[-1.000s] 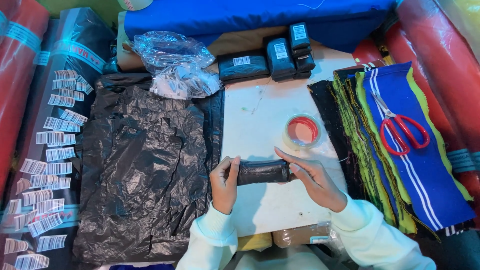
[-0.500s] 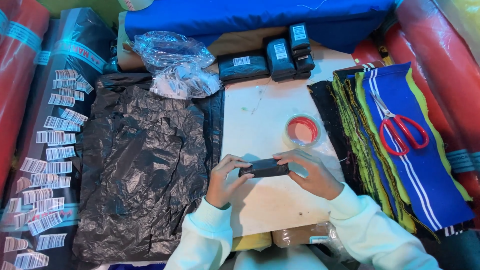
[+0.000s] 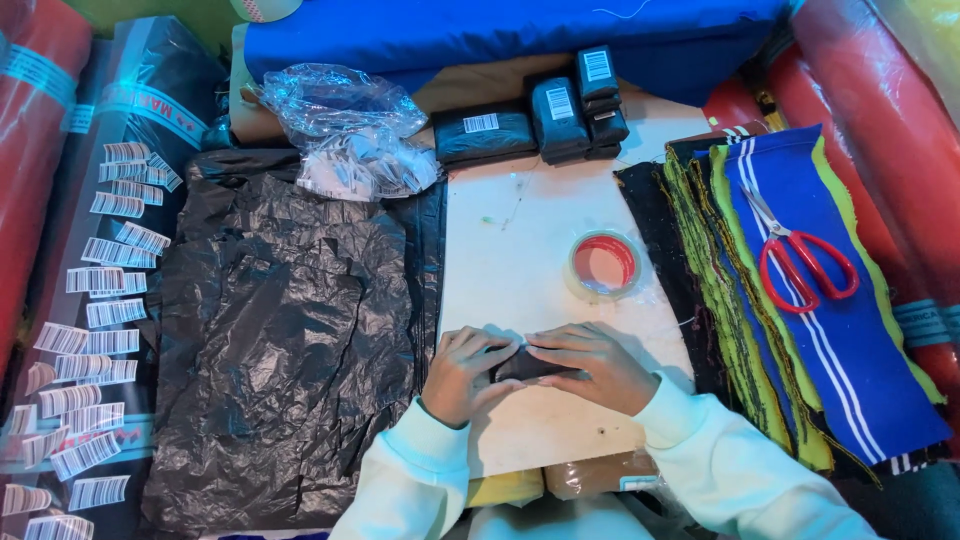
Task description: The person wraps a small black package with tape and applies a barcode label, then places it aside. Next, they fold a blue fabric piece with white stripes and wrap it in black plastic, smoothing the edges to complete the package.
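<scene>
Now both hands, left hand point(image 3: 462, 372) and right hand point(image 3: 590, 364), have closed tighter over the black packet point(image 3: 522, 366), pressing it flat

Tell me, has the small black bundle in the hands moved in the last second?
Yes. The black bundle has dropped toward the person, farther from the tape roll, now pressed flat on the table.

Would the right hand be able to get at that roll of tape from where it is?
Probably yes: the right hand rests on the black packet, and only bare white table lies between it and the tape roll.
</scene>
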